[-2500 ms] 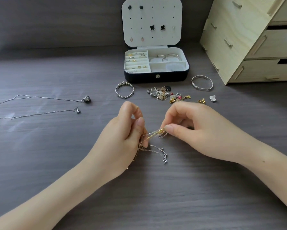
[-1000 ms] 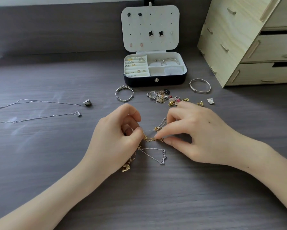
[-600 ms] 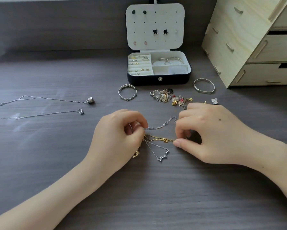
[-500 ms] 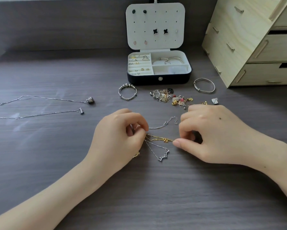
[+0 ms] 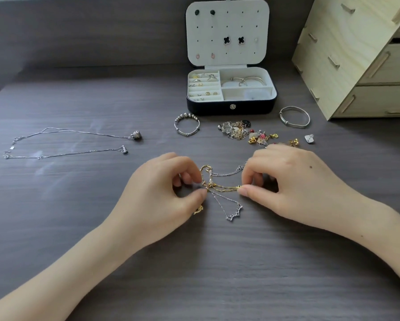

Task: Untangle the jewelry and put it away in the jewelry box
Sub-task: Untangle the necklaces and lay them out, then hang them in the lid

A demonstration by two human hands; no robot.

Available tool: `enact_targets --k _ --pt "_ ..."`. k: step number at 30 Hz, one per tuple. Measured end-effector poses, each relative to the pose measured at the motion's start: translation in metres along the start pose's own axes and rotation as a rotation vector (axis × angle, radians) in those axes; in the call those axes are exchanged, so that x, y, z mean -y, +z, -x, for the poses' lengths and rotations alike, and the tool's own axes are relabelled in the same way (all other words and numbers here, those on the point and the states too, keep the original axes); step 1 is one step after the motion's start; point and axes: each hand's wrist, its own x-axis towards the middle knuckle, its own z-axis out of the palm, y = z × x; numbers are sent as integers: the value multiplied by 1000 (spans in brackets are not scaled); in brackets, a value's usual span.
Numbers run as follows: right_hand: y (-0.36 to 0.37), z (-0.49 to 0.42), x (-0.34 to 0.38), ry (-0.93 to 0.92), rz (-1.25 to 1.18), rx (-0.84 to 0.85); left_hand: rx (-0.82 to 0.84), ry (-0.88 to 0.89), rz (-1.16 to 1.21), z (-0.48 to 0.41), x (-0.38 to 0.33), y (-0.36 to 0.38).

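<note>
Head view shows the left hand [image 5: 157,193] and right hand [image 5: 294,184] low over the counter [image 5: 67,216], each grip closed to a thumb-and-forefinger pinch on the knotted gold and silver chains [image 5: 214,185] stretched between them. Far beyond, the jewelry box [image 5: 231,108] stands open, lid upright, a loose jewelry pile [image 5: 237,130] just near of it.

The surface [image 5: 78,228] is dark grey-brown with streaky wood grain; the drawer unit [image 5: 333,54] is pale blond wood. The jewelry box [image 5: 231,108] is black outside and cream inside, with black clover earrings [image 5: 226,40]. The gold chain [image 5: 226,187] is bright yellow and the silver chain [image 5: 233,215] is pale grey.
</note>
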Motion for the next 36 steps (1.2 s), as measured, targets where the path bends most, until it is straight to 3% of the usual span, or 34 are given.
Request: enact_targets --k 7,12,18,26,31,36 --pt "2 -4 -2 69 72 -130 38 40 -10 17 7 -9" --pt "-8 1 10 -140 -122 160 33 75 -13 24 8 -10" --pt "-2 2 14 -197 -67 208 46 82 -51 32 4 -10" --pt "-22 -27 46 -29 -521 204 56 156 -127 40 2 -5" --pt "-6 -69 61 26 -424 317 65 236 -138 50 -1 -1" --pt "12 -89 72 -41 -259 450 83 299 -152 54 -1 0"
